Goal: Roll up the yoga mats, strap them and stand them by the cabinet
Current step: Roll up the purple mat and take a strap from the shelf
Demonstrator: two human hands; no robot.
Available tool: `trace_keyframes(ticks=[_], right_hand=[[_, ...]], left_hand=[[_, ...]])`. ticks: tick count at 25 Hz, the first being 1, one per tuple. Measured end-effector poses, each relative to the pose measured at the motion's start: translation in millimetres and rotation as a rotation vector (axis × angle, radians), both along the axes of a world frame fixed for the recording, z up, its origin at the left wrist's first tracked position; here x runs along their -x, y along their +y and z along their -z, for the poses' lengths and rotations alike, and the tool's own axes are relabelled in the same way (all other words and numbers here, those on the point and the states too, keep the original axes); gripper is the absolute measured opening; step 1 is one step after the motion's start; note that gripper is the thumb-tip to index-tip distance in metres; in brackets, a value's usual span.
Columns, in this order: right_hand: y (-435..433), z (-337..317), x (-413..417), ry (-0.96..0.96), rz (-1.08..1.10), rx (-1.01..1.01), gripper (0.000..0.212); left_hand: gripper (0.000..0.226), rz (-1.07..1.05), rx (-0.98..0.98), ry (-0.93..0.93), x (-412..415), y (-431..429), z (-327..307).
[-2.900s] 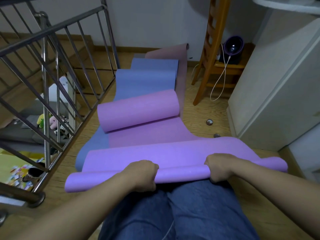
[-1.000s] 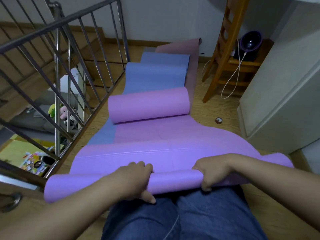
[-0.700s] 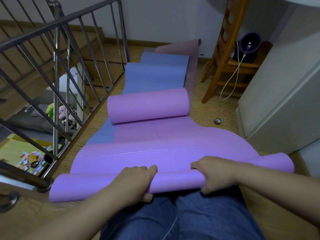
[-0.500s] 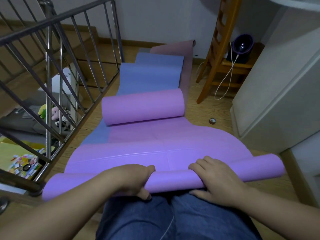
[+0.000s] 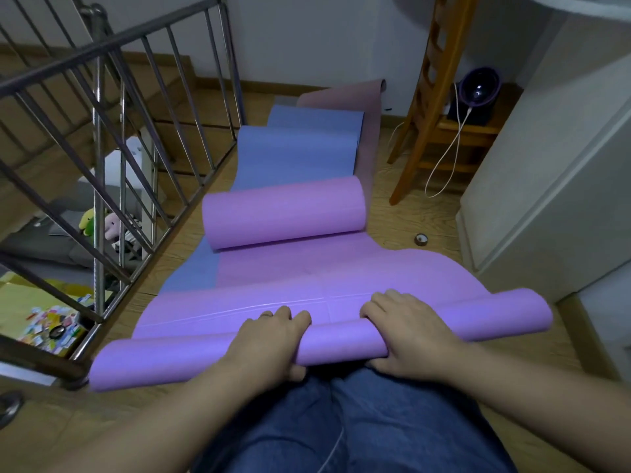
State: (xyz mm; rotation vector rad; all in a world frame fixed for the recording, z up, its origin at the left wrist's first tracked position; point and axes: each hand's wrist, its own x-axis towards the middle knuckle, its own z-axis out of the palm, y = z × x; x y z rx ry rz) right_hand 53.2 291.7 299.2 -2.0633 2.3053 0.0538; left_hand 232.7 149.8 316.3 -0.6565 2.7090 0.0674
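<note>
A purple yoga mat (image 5: 307, 285) lies on the wooden floor in front of my knees, its near end wound into a thin roll (image 5: 341, 343). My left hand (image 5: 273, 339) grips the roll left of its middle, fingers over the top and thumb under. My right hand (image 5: 406, 332) grips it right of the middle in the same way. The mat's far end is curled into a thick roll (image 5: 283, 211). Under it a blue mat (image 5: 297, 148) lies flat, and a dusty pink mat (image 5: 368, 131) lies under that one. The grey cabinet (image 5: 553, 172) stands at the right.
A metal stair railing (image 5: 112, 138) runs along the left, with an open stairwell below it. A wooden ladder-like stand (image 5: 430, 97) with a white cable and a purple speaker (image 5: 478, 90) is at the back right. A small tape roll (image 5: 421, 238) lies on the floor near the cabinet.
The near roll has grown thicker and moved forward along the mat. Both hands have shifted their hold, with the fingers now reaching further over its top.
</note>
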Motion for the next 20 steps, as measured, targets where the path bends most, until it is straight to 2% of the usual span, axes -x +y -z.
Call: trace_keyframes(ticks=[2, 4, 7, 9, 11, 13, 15, 18, 20], right_hand=[[12, 8, -9, 0.038, 0.036, 0.055, 0.053], [9, 5, -11, 0.063, 0.067, -0.011, 0.052], [-12, -30, -1, 0.027, 0.014, -0.185, 0.042], [-25, -52, 5, -0.033, -0.038, -0.314, 0.041], [-30, -65, 2, -0.09, -0.076, -0.411, 0.042], [-25, -59, -9, -0.181, -0.098, -0.527, 0.043], [-16, -50, -18, -0.264, -0.053, -0.606, 0.042], [-15, -41, -17, -0.344, -0.005, -0.636, 0.04], [-19, -41, -14, -0.333, -0.009, -0.65, 0.046]], left_hand=[[0.056, -0.016, -0.062, -0.024, 4, -5, -1], [0.056, -0.011, -0.109, -0.024, 6, -6, 2], [0.058, -0.031, -0.197, -0.053, 6, -11, -11], [0.054, -0.045, -0.326, -0.09, 6, -20, -31], [0.047, -0.049, -0.476, -0.202, 2, -27, -47], [0.048, -0.05, -0.521, -0.301, -6, -23, -48], [0.059, -0.018, -0.393, -0.313, -13, -9, -40], [0.057, 0.044, -0.003, -0.172, -19, 24, -23], [0.056, 0.036, 0.067, -0.121, -21, 33, -16]])
